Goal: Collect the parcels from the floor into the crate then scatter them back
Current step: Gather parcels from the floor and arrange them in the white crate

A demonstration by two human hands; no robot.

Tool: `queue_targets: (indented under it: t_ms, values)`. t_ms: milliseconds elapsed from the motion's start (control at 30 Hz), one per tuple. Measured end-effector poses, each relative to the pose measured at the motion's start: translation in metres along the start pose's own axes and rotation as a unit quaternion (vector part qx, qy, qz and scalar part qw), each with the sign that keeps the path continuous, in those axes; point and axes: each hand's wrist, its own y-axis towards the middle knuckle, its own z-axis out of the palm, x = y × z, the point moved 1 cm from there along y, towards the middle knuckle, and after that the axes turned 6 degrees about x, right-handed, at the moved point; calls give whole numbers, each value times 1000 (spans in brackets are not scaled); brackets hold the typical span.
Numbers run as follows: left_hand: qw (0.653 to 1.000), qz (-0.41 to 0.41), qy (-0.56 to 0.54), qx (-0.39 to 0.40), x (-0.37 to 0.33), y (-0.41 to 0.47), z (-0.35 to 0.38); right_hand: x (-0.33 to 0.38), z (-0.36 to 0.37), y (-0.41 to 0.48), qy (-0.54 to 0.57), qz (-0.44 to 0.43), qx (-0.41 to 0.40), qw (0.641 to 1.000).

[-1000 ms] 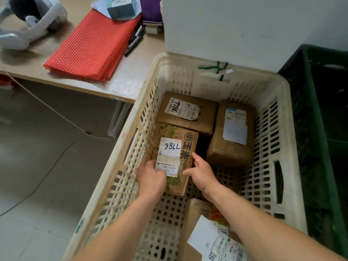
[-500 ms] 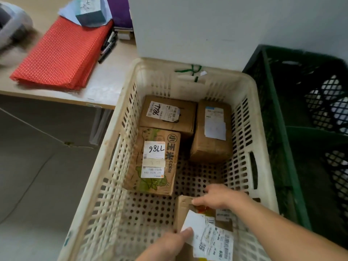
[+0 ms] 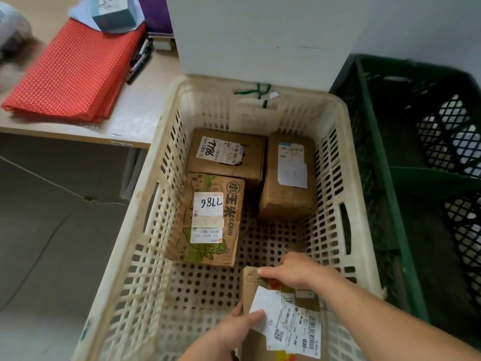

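Shifting off corn box (image 3: pixel 208 220) onto near parcel (image 3: pixel 307 324): left hand (image 3: pixel 234 332) pinching its left edge, right hand (image 3: pixel 294 272) gripping far end. Parcel lying at crate (image 3: pixel 208 105) near end, long axis running toward wearer.

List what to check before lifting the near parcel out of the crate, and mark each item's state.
1. Left hand holds the near parcel at its left edge, thumb on top: ok.
2. Right hand grips its far edge: ok.
3. Nothing lies on top of it: ok.
4. Clear of the corn parcel, with bare bottom of the crate showing between them: ok.
5. White label under the thumb stuck down firmly: cannot tell.
6. Floor left of the crate free for scattering: not ok, a cable crosses it.
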Motion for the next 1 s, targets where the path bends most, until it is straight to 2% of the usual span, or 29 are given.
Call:
queue_targets:
  t_ms: [233,367,467,700,867,1000]
  values:
    - [998,8,-53,35,8,13,-3,2,-6,6,28,1,-21,999]
    - [995,23,-91,41,-11,-9,3,0,-11,9,41,1,-28,999]
    - [995,15,-96,20,-21,-12,4,-1,-16,11,53,-1,-44,998]
    - [987,-39,-151,-46,-56,-27,6,8,-31,24,53,-17,-155,986]
    - [951,46,-277,-133,-76,-22,11,6,-39,28,141,-60,-274,950]
    - [921,63,-335,-191,-73,-29,21,3,-30,27,163,-47,-279,945]
